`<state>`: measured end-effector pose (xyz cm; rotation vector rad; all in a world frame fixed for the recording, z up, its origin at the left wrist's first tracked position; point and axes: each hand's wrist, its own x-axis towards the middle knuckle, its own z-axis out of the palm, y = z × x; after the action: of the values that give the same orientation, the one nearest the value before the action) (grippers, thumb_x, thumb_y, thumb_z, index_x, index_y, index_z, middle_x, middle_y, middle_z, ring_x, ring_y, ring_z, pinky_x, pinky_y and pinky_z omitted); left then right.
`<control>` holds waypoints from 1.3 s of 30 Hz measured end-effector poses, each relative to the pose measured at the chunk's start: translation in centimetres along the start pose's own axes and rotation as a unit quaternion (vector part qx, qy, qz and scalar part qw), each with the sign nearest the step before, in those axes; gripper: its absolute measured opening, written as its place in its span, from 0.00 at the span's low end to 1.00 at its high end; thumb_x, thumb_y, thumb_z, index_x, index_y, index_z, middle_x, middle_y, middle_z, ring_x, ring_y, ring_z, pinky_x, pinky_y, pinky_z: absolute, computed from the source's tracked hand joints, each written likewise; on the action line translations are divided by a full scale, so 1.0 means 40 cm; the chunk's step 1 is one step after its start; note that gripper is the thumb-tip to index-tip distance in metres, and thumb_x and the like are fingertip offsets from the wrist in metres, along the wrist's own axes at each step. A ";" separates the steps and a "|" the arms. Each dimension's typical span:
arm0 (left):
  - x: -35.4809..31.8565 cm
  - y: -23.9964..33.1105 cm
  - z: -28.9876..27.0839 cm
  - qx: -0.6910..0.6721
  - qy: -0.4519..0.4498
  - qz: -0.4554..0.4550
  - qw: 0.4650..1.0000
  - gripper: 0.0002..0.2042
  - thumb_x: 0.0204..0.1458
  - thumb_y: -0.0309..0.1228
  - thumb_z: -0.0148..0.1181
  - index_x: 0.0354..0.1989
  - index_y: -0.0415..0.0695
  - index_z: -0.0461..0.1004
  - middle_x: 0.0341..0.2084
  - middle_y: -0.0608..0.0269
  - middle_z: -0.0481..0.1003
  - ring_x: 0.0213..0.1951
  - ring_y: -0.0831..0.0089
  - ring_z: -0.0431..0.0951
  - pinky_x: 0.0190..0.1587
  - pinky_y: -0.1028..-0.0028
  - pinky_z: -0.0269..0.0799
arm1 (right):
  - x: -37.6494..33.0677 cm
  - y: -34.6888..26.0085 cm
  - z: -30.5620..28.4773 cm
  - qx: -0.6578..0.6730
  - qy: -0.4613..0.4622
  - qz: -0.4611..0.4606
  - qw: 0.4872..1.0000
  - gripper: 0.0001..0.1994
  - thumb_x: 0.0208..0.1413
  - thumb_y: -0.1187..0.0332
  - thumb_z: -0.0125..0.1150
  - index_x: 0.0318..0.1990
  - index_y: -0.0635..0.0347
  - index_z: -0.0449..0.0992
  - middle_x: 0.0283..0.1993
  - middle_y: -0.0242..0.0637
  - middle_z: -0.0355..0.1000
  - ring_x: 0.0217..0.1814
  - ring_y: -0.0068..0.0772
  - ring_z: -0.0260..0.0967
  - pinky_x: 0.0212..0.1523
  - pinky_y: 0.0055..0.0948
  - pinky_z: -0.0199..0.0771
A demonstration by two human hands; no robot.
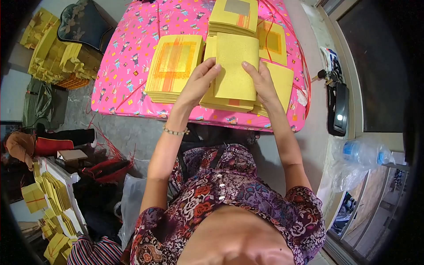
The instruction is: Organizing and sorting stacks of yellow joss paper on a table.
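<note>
Both hands hold a plain yellow sheaf of joss paper (236,68) upright over the pink-covered table. My left hand (199,84) closes on its left edge, thumb in front. On the opposite edge, my right hand (265,84) grips it the same way. Below the sheaf is a yellow paper stack (221,102), partly hidden. A thick joss paper stack (174,66) with orange streaks lies to the left. Farther back sits another stack (234,17) bearing a silver-grey square. A stack with a gold square (273,42) and a plainer stack (282,81) lie to the right.
Red strings (301,57) trail over the right side of the pink table cover (128,57). Bundled yellow paper (48,48) and a dark cushion (84,24) are at far left. More bundles (55,194) stand lower left. Plastic bottles in a bag (357,154) hang at right.
</note>
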<state>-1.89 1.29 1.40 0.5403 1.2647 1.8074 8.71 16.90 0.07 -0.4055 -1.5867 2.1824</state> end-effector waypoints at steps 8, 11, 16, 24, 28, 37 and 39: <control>0.004 -0.016 0.008 0.073 0.010 0.086 0.994 0.29 0.57 0.25 0.50 0.65 0.39 0.46 0.51 0.52 0.66 0.51 0.71 0.69 0.51 0.73 0.66 | -0.003 -0.006 0.017 -0.023 -0.010 -0.025 0.999 0.20 0.58 0.70 0.57 0.55 0.67 0.63 0.50 0.39 0.70 0.47 0.24 0.69 0.46 0.24 0.72; 0.012 -0.007 0.000 0.070 -0.019 0.037 0.997 0.29 0.57 0.25 0.51 0.65 0.38 0.46 0.55 0.52 0.65 0.55 0.72 0.67 0.56 0.73 0.63 | 0.005 0.003 0.014 -0.041 -0.009 -0.033 0.999 0.20 0.58 0.70 0.57 0.56 0.67 0.63 0.50 0.39 0.70 0.48 0.24 0.69 0.47 0.25 0.71; 0.008 -0.005 0.022 0.063 -0.001 0.065 0.996 0.27 0.57 0.24 0.50 0.64 0.38 0.48 0.55 0.54 0.64 0.55 0.73 0.66 0.56 0.74 0.61 | 0.000 0.005 0.016 -0.117 0.003 -0.095 0.989 0.21 0.56 0.71 0.58 0.56 0.67 0.62 0.50 0.40 0.69 0.50 0.26 0.67 0.50 0.26 0.68; 0.017 -0.085 0.023 0.160 0.048 0.277 0.946 0.16 0.57 0.22 0.47 0.53 0.36 0.57 0.44 0.58 0.68 0.49 0.75 0.66 0.50 0.75 0.64 | -0.029 0.003 0.029 -0.162 0.009 -0.177 0.971 0.25 0.53 0.73 0.60 0.57 0.65 0.59 0.50 0.39 0.66 0.52 0.28 0.64 0.52 0.27 0.65; 0.009 -0.101 0.032 0.131 0.052 0.286 0.948 0.14 0.57 0.22 0.47 0.51 0.36 0.59 0.43 0.58 0.68 0.47 0.75 0.66 0.49 0.76 0.63 | -0.042 0.024 0.018 -0.161 0.005 -0.172 0.972 0.26 0.52 0.73 0.61 0.57 0.65 0.58 0.50 0.38 0.66 0.52 0.28 0.64 0.52 0.27 0.65; -0.002 -0.114 0.035 0.190 0.046 0.312 0.930 0.14 0.59 0.24 0.46 0.52 0.37 0.58 0.42 0.57 0.68 0.45 0.75 0.67 0.48 0.75 0.64 | -0.050 0.045 0.008 -0.104 -0.017 -0.158 0.982 0.28 0.52 0.74 0.62 0.60 0.62 0.57 0.53 0.38 0.65 0.54 0.27 0.64 0.53 0.27 0.66; -0.007 -0.109 0.043 0.179 0.055 0.289 0.939 0.14 0.59 0.24 0.46 0.52 0.37 0.58 0.41 0.55 0.69 0.44 0.73 0.68 0.47 0.74 0.65 | -0.053 0.046 0.009 -0.088 -0.017 -0.148 0.985 0.28 0.52 0.74 0.62 0.60 0.62 0.58 0.53 0.38 0.66 0.54 0.27 0.64 0.53 0.27 0.66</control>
<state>1.25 2.58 -1.84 1.1224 1.6483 2.1054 10.11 15.09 -1.59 -0.1701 -1.7415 1.8442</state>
